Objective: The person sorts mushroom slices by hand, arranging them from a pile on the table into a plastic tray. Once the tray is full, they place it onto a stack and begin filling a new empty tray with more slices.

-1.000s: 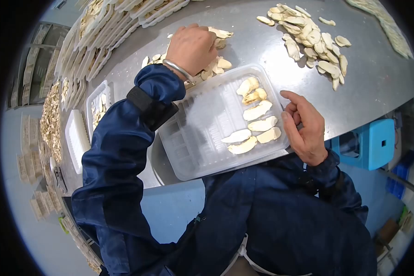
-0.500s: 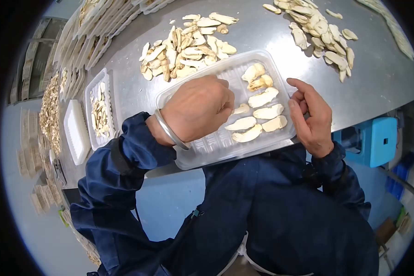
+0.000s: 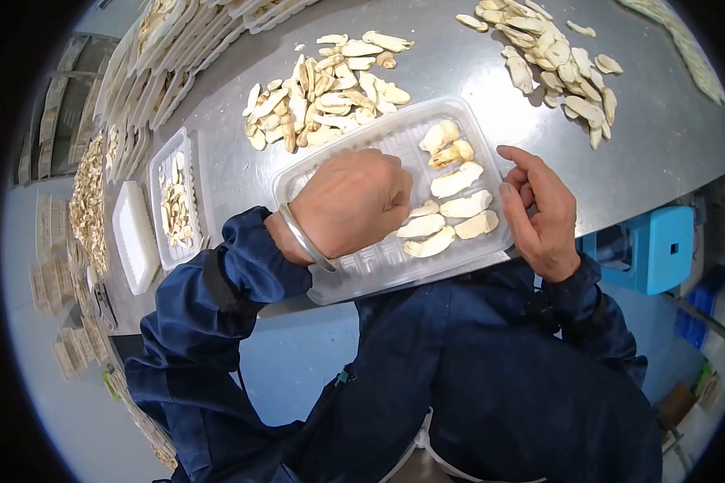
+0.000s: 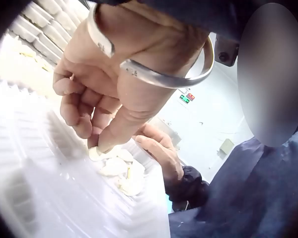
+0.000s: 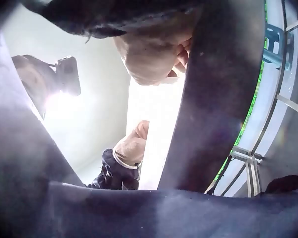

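Note:
Low over the clear plastic tray [image 3: 330, 286], my left hand [image 3: 350, 201], with a silver bangle at its wrist, pinches a pale mushroom slice [image 4: 95, 153] between thumb and fingertips. In the head view that slice sits at the left end of the laid-out mushroom slices [image 3: 457, 180], which fill the tray's right side in a rough column. My right hand [image 3: 542, 213] stays beside the tray's right edge, thumb and index finger extended, the other fingers loosely bent, holding nothing. Part of the tray's ribbed floor is hidden under my left hand.
A loose heap of mushroom slices [image 3: 322, 92] lies behind the tray, another heap [image 3: 560, 60] at the far right. At left stand a small tray of pieces [image 3: 173, 201], a white tray [image 3: 135, 237] and stacked filled trays [image 3: 157, 64]. A blue stool [image 3: 656, 249] is below right.
My left hand has come from the heap behind the tray to over the tray, bringing a slice beside the laid-out ones. My right hand has stayed by the tray's edge.

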A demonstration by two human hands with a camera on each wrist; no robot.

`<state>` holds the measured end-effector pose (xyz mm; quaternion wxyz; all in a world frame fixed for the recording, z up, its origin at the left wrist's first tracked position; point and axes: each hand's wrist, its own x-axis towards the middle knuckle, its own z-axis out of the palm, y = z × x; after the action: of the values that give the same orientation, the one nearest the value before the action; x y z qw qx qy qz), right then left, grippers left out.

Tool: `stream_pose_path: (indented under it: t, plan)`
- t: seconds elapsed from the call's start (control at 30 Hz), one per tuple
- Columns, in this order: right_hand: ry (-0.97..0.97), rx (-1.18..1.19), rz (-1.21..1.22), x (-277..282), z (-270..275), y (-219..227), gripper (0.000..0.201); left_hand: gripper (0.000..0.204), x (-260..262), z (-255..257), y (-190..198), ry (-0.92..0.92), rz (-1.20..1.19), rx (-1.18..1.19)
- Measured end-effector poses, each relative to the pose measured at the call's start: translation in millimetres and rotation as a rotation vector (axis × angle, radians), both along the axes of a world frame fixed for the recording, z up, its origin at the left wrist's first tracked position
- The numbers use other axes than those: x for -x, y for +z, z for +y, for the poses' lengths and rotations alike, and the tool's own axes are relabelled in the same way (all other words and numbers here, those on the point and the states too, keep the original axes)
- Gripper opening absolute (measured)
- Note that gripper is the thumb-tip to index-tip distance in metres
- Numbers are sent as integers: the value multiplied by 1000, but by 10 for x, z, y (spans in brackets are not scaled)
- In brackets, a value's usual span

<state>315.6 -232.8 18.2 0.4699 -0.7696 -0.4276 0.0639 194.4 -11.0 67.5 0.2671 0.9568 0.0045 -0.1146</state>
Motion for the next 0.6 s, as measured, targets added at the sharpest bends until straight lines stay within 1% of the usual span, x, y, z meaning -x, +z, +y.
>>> stream_pose_path:
  t: [0.1,0.2,0.3,0.37,0.4,0.43,0.47,0.5,0.57,0.6]
  plan:
    - [2,1,-2,1,10,7,35,11,-55,28,20,4,49,21]
    - [3,-5,8,-3,4,10,35,8,-100,35,41,-59,89,-33]
    - [3,-5,8,-11,3,6,35,6,-167,126,164,49,3,29]
    - [1,-1,7,-9,8,4,35,8,-334,339,255,84,-203,-77]
    - [0,3,8,-10,7,6,35,12,-449,501,218,99,-372,-219]
    - [0,6,8,-8,10,9,35,17,-590,690,198,164,-480,-336]
    - [3,3,9,-4,16,10,35,19,-724,879,179,171,-503,-427]
    - [1,0,10,-2,13,7,35,20,-818,1005,141,191,-440,-448]
    - [-8,-8,13,-9,-7,-2,35,20,-955,1131,-9,222,-316,-478]
    - [-9,-16,18,-6,-3,-7,35,20,-978,1123,-64,195,-336,-499]
